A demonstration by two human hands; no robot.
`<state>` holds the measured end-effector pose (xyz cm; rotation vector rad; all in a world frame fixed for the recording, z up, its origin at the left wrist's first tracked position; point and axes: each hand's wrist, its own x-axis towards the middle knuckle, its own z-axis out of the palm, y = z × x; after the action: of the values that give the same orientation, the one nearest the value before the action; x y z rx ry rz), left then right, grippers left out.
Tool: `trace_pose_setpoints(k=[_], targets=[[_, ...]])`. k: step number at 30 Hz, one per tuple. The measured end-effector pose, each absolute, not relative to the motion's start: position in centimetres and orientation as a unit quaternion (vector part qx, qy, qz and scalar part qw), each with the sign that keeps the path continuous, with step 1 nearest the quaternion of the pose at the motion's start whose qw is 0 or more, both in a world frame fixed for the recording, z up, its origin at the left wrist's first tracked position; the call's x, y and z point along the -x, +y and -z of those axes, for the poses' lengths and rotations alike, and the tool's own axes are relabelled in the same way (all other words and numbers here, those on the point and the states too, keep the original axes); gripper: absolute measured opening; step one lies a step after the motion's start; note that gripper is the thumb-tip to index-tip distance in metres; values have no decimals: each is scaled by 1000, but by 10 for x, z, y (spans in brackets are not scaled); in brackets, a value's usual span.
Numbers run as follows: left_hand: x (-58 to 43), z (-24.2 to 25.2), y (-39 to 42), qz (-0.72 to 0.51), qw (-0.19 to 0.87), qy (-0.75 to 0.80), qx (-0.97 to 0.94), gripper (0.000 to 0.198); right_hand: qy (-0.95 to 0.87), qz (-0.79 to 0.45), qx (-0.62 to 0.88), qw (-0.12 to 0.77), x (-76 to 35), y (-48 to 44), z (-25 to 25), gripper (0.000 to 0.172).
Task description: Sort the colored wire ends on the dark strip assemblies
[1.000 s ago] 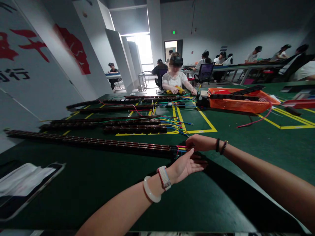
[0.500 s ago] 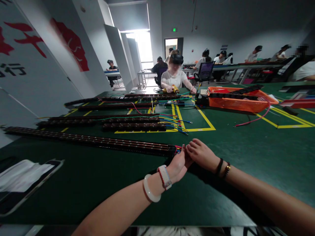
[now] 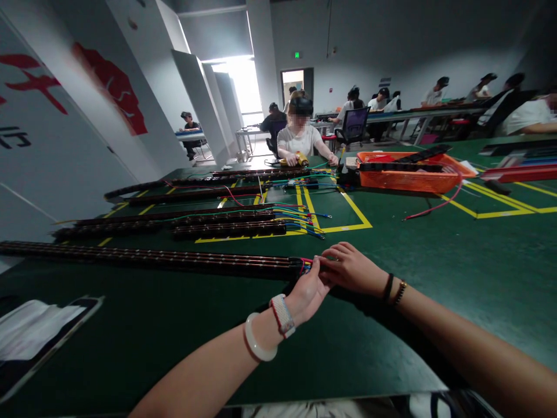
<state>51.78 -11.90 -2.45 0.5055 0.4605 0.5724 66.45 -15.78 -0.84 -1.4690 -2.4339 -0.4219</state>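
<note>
A long dark cable chain, with brown cables running along it, lies across the near part of the table. Coloured wires, red, yellow and blue among them, come out of its right end and run in between my hands. My left hand is closed on these wires, thumb raised. From the right, my right hand meets it with bent fingers pinched at the same wires. Both hands touch each other, and the wire ends are hidden behind the fingers.
More wired cable chains lie beyond, their lugged wires pointing right. An orange basket holds dark chain pieces. At lower left is a dark flat object with white paper. Across the green table, a co-worker handles a yellow tool.
The view has shifted slightly, so most things sit further left. My right hand's fingers have straightened a little over the wires; both hands stay together at the chain's end.
</note>
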Motion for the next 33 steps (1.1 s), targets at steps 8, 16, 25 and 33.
trace_pose_setpoints(k=[8, 16, 25, 33], targets=[[-515, 22, -117, -226, 906, 225, -277, 46, -853, 107, 489, 145, -691, -155, 2, 29], [-515, 27, -117, -231, 906, 215, -284, 48, -855, 155, 488, 78, -688, -152, 2, 24], [-517, 27, -117, -231, 900, 227, -293, 51, -793, -21, 579, 185, -689, -149, 2, 30], [-514, 29, -116, -224, 896, 241, -297, 43, -595, -361, 617, 368, -695, -127, 25, 47]])
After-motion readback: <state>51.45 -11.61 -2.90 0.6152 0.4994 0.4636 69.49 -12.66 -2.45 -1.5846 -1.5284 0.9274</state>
